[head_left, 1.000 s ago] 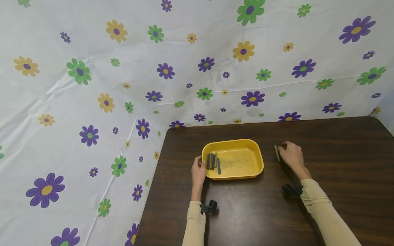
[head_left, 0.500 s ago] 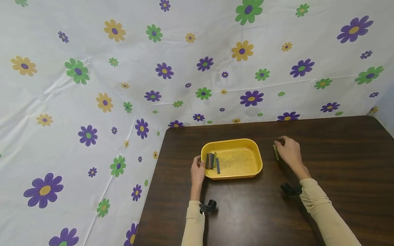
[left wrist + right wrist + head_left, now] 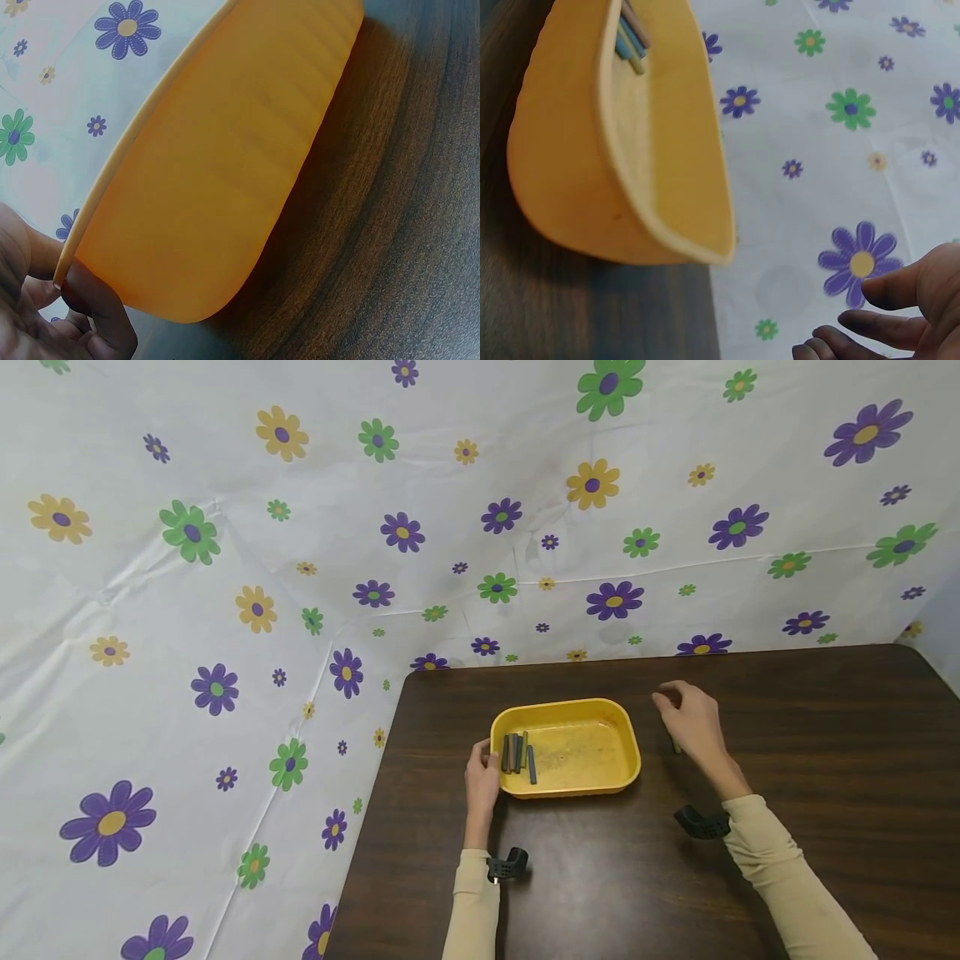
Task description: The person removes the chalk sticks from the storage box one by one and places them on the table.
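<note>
My left hand grips the left rim of a shallow yellow plastic tub. The left wrist view shows thumb and fingers pinching that rim at its corner. Inside the tub, at its left end, several coloured chalk-like sticks lie side by side, in dark, brown, blue and olive tones. To the right of the tub, my right hand hovers above the table with thumb and fingers apart, holding nothing, dark smudges on the fingers. Under it shows the end of an olive stick, mostly hidden.
The tub stands on a dark wood-grain table. White flower-printed sheeting hangs behind the table and along its left side. A black wrist band is on the left wrist, another band on the right.
My right hand has moved up and left from beside the olive stick, now covering most of it in the head view. The left hand and tub have stayed put.
</note>
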The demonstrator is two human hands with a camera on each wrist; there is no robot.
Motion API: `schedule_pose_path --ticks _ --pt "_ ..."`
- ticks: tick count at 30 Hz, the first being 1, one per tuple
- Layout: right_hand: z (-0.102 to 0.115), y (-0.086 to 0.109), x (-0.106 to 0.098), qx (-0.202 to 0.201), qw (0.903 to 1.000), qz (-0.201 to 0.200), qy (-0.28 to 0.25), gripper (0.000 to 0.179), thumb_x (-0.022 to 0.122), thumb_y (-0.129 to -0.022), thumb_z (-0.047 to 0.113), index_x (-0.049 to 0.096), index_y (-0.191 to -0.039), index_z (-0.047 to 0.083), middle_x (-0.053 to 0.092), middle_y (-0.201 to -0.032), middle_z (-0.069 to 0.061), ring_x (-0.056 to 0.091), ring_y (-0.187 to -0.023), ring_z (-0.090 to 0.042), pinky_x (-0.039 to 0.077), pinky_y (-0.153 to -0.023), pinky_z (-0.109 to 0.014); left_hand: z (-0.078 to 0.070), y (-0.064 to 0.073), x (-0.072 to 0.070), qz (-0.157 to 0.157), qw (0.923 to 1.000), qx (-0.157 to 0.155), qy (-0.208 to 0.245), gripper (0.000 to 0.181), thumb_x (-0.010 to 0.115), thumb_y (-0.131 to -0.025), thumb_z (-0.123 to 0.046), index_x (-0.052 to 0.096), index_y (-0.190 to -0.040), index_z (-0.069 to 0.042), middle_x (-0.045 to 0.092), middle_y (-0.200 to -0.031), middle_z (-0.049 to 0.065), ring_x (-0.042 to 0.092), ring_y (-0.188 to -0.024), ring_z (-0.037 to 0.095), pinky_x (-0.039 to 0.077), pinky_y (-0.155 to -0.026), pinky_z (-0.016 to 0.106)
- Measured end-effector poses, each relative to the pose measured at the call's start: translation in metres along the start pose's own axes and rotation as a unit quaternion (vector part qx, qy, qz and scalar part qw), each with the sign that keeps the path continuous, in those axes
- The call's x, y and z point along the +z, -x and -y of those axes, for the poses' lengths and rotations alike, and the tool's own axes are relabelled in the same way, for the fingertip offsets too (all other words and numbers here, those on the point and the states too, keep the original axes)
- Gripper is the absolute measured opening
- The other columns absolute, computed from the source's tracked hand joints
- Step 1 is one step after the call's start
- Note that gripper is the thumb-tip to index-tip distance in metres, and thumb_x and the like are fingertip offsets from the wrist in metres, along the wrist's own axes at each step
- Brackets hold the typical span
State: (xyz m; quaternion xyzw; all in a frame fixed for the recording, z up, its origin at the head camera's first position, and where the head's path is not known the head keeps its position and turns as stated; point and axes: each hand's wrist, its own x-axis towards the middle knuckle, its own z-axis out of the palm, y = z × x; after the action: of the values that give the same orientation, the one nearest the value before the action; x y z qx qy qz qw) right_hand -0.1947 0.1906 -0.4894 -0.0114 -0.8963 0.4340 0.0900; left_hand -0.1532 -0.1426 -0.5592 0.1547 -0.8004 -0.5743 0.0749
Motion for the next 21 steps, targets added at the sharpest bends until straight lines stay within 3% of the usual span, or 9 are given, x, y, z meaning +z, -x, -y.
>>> schedule_pose_path --ticks 14,21 --pt "0.025 0.003 0.007 -0.027 0.9994 0.012 -0.018 0.035 0.056 -0.107 0.017 0.062 -0.128 -0.011 0.064 -0.118 -0.031 0.061 -0.106 -0.045 0.052 -0.089 -0.059 -0.001 -0.001 -0.001 0.003 0.9999 -0.011 0.000 0.030 0.055 -0.107 -0.009 0.062 -0.135 -0.002 0.059 -0.085 0.011 0.049 -0.066 0.015 0.040 -0.060 0.030" --pt "0.037 0.008 0.019 -0.046 0.9983 0.029 -0.023 0.032 0.058 -0.106 0.014 0.064 -0.125 -0.011 0.065 -0.113 -0.029 0.062 -0.101 -0.043 0.052 -0.088 -0.058 0.000 0.000 0.000 -0.001 1.0000 0.002 -0.003 0.029 0.055 -0.106 -0.007 0.063 -0.133 -0.001 0.060 -0.085 0.016 0.048 -0.065 0.016 0.040 -0.059 0.031"
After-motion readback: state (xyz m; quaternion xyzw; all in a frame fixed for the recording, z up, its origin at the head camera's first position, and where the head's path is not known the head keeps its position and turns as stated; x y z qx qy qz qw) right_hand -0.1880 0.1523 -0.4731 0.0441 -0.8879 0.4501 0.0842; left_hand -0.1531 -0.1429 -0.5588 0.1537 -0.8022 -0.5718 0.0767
